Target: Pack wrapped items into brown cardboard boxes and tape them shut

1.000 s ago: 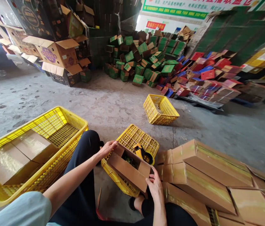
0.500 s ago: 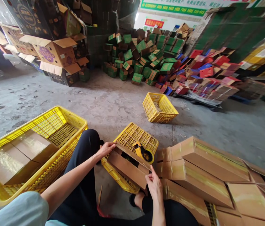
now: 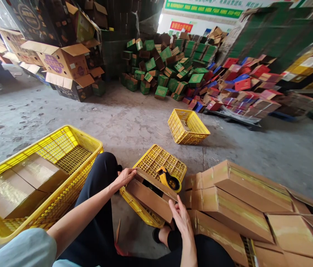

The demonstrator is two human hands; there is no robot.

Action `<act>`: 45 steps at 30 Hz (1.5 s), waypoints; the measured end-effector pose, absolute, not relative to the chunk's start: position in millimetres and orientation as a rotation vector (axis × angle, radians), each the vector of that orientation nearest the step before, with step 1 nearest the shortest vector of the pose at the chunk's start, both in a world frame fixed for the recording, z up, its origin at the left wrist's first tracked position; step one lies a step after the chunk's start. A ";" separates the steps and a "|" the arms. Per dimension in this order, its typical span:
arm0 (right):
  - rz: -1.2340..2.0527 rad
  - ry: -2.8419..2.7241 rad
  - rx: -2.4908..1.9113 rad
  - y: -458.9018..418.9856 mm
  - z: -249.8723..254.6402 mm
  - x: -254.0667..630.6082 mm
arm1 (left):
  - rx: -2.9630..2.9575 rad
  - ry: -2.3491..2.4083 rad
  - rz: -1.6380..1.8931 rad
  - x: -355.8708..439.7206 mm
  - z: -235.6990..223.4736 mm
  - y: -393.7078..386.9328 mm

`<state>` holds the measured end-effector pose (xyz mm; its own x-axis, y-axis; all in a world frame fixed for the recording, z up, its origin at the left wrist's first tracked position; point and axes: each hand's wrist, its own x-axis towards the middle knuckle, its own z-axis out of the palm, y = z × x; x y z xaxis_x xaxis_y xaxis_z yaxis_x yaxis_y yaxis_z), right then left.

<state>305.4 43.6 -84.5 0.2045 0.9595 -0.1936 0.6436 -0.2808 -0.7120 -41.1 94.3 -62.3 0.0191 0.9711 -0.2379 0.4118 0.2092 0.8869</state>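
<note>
A long cardboard box (image 3: 147,200) with its top flaps raised rests tilted on an upturned yellow plastic crate (image 3: 156,157). Dark contents show through the gap between the flaps, too shaded to name. At the box's far left corner my left hand (image 3: 125,177) grips the edge. My right hand (image 3: 180,215) is by the opposite end, fingers stretched out and apart, the fingertips at the flap edge. Just beyond the box, a yellow-and-black tape dispenser (image 3: 169,180) lies on the crate.
On the left, a large yellow crate (image 3: 41,148) holds taped boxes (image 3: 20,181). Closed cartons (image 3: 245,189) are stacked at right. A smaller yellow crate (image 3: 189,127) stands ahead on the concrete floor. Farther back are heaps of green boxes (image 3: 162,92) and red boxes (image 3: 242,84).
My right hand's fingers have uncurled and spread at the box's end. My left hand keeps its place on the far corner, and the box has hardly moved.
</note>
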 end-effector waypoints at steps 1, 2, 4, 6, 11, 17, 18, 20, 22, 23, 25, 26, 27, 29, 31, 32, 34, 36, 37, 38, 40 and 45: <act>0.853 -1.479 -2.006 44.1 -83.9 305.0 | 1.357 1.556 0.750 -40.4 -60.9 94.3; 0.842 -1.476 -2.004 44.7 -83.8 305.0 | 1.362 1.561 0.743 -39.8 -59.8 94.3; 0.825 -1.474 -1.992 46.1 -84.8 306.0 | 1.375 1.570 0.733 -38.9 -58.4 94.1; 0.829 -1.470 -2.001 47.6 -86.9 307.6 | 1.387 1.582 0.726 -38.6 -58.1 94.2; 0.853 -1.438 -2.068 50.3 -91.3 309.0 | 1.401 1.612 0.707 -38.8 -60.7 94.9; 0.852 -1.445 -2.029 49.7 -92.4 308.5 | 1.407 1.620 0.696 -39.5 -65.7 95.0; 0.848 -1.445 -2.027 49.5 -92.7 308.6 | 1.411 1.619 0.692 -39.8 -66.4 95.1; 0.833 -1.446 -2.023 49.4 -93.5 309.0 | 1.418 1.622 0.685 -40.6 -67.5 95.6; 0.813 -1.455 -2.027 49.6 -94.1 309.2 | 1.422 1.631 0.676 -41.4 -68.3 95.9; 0.806 -1.461 -2.032 49.6 -94.1 309.3 | 1.423 1.637 0.671 -41.8 -68.6 95.9; 0.807 -1.477 -2.049 49.6 -93.5 309.4 | 1.427 1.648 0.666 -42.3 -69.2 95.4; 0.812 -1.486 -2.059 49.6 -92.9 309.5 | 1.432 1.650 0.664 -42.4 -69.6 95.0; 0.817 -1.496 -2.066 49.5 -92.3 309.5 | 1.439 1.650 0.662 -42.5 -70.0 94.6; 0.826 -1.518 -2.080 49.5 -91.2 309.8 | 1.461 1.643 0.659 -42.6 -71.1 93.9; 0.827 -1.535 -2.087 49.5 -90.6 309.9 | 1.493 1.633 0.664 -42.5 -72.4 93.5; 0.822 -1.536 -2.088 49.5 -90.6 309.9 | 1.510 1.630 0.670 -42.5 -73.0 93.3; 0.805 -1.526 -2.085 49.7 -90.7 309.5 | 1.543 1.631 0.687 -42.5 -73.7 92.8; 0.785 -1.507 -2.081 50.0 -90.9 308.8 | 1.574 1.633 0.700 -42.7 -73.8 92.0; 0.780 -1.501 -2.081 50.2 -90.8 308.4 | 1.588 1.633 0.703 -42.9 -73.7 91.6; 0.779 -1.497 -2.083 50.5 -90.6 308.0 | 1.602 1.631 0.703 -43.1 -73.6 91.3; 0.779 -1.490 -2.096 51.3 -90.3 307.2 | 1.626 1.628 0.697 -43.5 -73.8 91.0; 0.802 -1.451 -2.113 53.7 -91.2 306.2 | 1.656 1.642 0.669 -43.4 -77.2 92.2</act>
